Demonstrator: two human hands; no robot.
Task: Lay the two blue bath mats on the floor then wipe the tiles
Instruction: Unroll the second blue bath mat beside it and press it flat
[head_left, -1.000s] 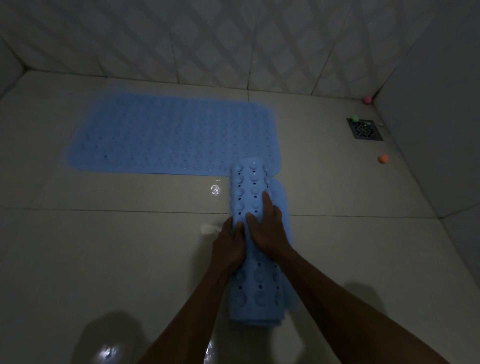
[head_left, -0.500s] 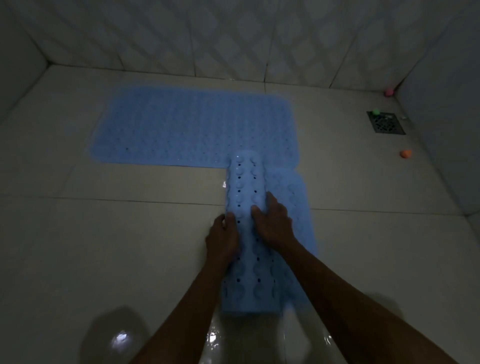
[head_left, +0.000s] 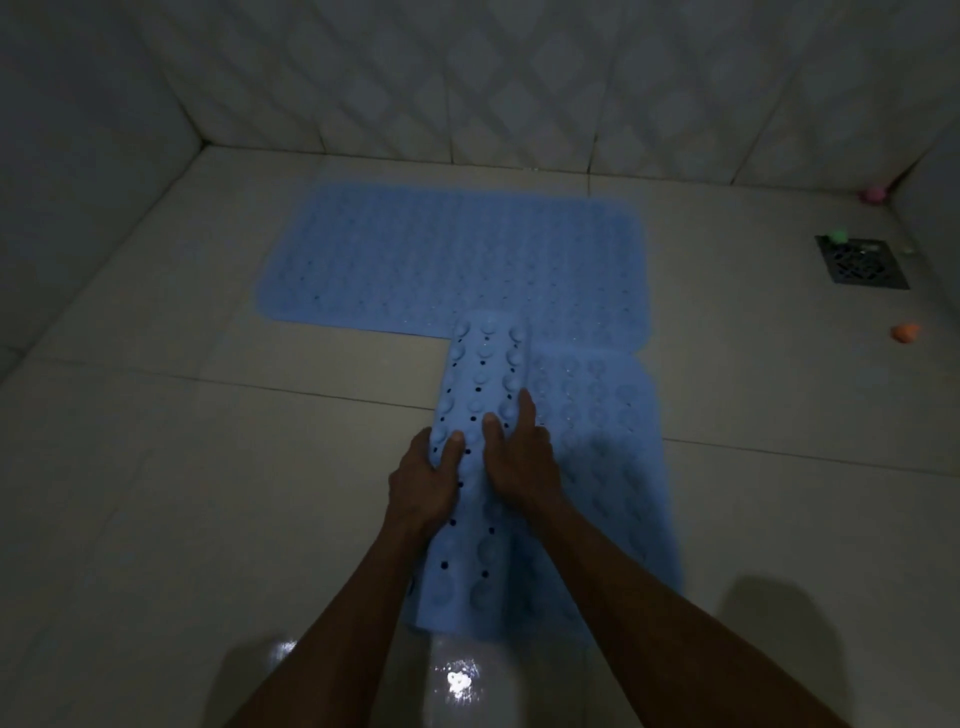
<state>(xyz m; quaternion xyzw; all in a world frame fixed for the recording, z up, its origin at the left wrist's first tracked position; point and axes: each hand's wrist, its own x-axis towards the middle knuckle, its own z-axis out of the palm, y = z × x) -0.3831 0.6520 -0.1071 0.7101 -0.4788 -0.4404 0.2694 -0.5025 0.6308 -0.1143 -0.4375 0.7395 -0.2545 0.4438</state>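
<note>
Both hands on the rolled blue mat: left hand curled round the roll's left flank, thumb on top; right hand pressing flat on its crown, fingers straight. Unrolled part already flat on the floor tiles just right of the right hand. Beyond both hands, touching the roll's far end, the first blue mat spread out. Probably soft, floppy rubber, light, springy enough to curl back; suction cups and wet tiles likely slippery. Best held at the roll's sides, pushed leftward.
</note>
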